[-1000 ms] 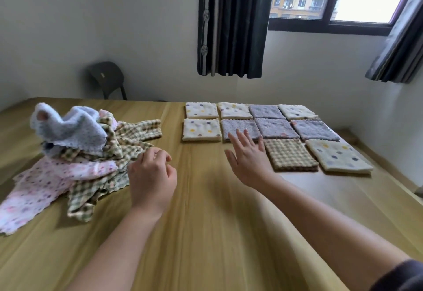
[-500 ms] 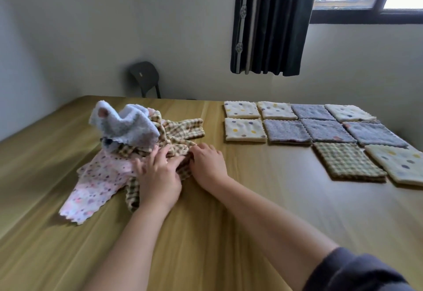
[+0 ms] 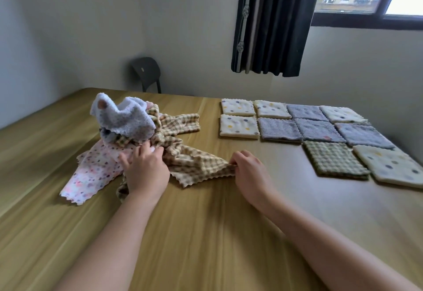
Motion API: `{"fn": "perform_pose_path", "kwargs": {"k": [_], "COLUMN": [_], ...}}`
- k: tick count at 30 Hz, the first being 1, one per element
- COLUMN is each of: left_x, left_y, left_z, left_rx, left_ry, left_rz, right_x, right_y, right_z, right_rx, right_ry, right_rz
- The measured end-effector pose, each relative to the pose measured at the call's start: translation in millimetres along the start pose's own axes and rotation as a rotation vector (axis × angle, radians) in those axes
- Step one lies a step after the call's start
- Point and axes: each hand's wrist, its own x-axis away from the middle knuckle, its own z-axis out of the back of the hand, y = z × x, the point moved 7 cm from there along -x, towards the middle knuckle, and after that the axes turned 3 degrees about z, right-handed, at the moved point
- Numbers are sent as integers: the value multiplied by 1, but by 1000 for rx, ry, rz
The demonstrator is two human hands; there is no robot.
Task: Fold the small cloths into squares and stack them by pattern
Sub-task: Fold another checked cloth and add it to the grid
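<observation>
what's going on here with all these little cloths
A person is working through a pile of unfolded small cloths on a wooden table. The right hand pinches a corner of a tan checked cloth stretched out from the pile, and the left hand grips its bunched end beside a pink dotted cloth. To the right, folded squares lie in rows: cream dotted, grey and one checked.

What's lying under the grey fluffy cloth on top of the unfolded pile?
The grey cloth rests on crumpled checked cloth, with a pink dotted cloth lower down. Anything else directly beneath it is covered and cannot be seen.
</observation>
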Motion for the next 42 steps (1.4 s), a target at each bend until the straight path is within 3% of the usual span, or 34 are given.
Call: {"fn": "perform_pose_path", "kwargs": {"k": [10, 13, 16, 18, 21, 23, 26, 30, 32, 34, 38, 42], "left_x": [11, 15, 33, 48, 59, 59, 58, 69, 67, 58, 48, 47], "left_y": [6, 17, 54, 88, 115, 119, 119, 128, 124, 116, 105, 120], "left_z": [7, 18, 38, 35, 7, 5, 9, 15, 18, 17, 12, 2], "left_rx": [-81, 1, 153, 253, 239, 299, 464, 823, 968, 1010, 726, 517], "left_ry": [-28, 99, 260, 132, -158, -198, -299, -694, -797, -736, -413, -445], "left_rz": [29, -12, -224, -328, -248, -196, -184, -272, -254, -196, -145, -210], "right_x": [64, 68, 68, 68, 69, 68, 67, 66, 66, 67, 66, 65], "right_y": [83, 109, 115, 116, 120, 122, 126, 135, 140, 144, 140, 130], "right_z": [72, 90, 94, 94, 93, 94, 94, 96, 97, 95, 90, 89], "right_rx": [99, 85, -56, -221, -447, -552, -674, -712, -737, -757, -678, -550], "right_ry": [100, 158, 208, 263, 333, 382, 415, 423, 436, 426, 376, 354], "right_rz": [-146, -234, -264, -289, -329, -338, -366, -380, -404, -423, -376, -292]}}
